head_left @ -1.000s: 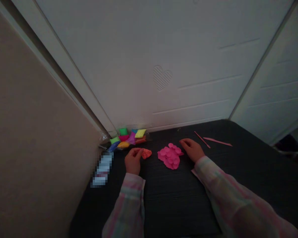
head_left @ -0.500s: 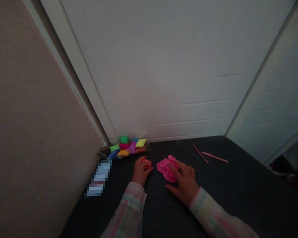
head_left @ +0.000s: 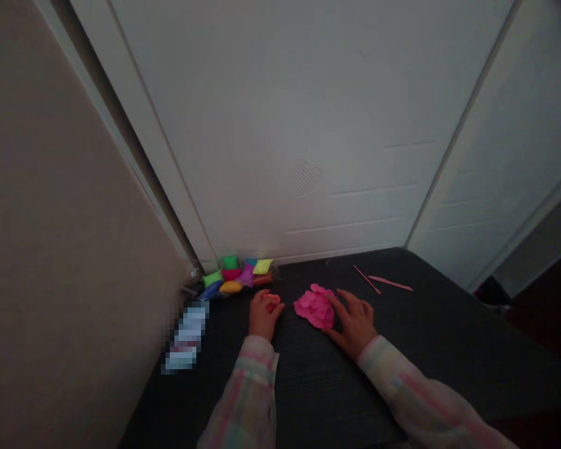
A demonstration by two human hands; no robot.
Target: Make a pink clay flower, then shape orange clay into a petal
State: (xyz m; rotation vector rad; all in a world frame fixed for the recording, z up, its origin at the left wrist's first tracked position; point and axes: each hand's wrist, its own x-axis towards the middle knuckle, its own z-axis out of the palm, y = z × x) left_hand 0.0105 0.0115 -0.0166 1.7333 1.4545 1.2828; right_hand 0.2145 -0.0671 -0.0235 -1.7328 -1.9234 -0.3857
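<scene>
My left hand (head_left: pixel 262 315) is curled round a small orange-pink lump of modelling clay (head_left: pixel 273 300), most of which the fingers hide. To its right, a bright pink clay piece (head_left: pixel 314 305) with overlapping round petal-like discs lies on the dark table. My right hand (head_left: pixel 355 323) rests at the right side of this piece. Its thumb and index finger are spread along the edge, touching or very close to it, and the other fingers are apart from the clay.
A clear bag of colourful clay packets (head_left: pixel 231 286) lies at the back left. Two thin pink modelling tools (head_left: pixel 391 283) are at the back right. A blurred pale packet (head_left: pixel 187 337) lies by the left wall. A white panel (head_left: pixel 280 125) stands behind the black table (head_left: pixel 327 399).
My right hand has moved off the top of the pink clay piece to its right edge. My left hand keeps the orange-pink lump. The view has shifted slightly.
</scene>
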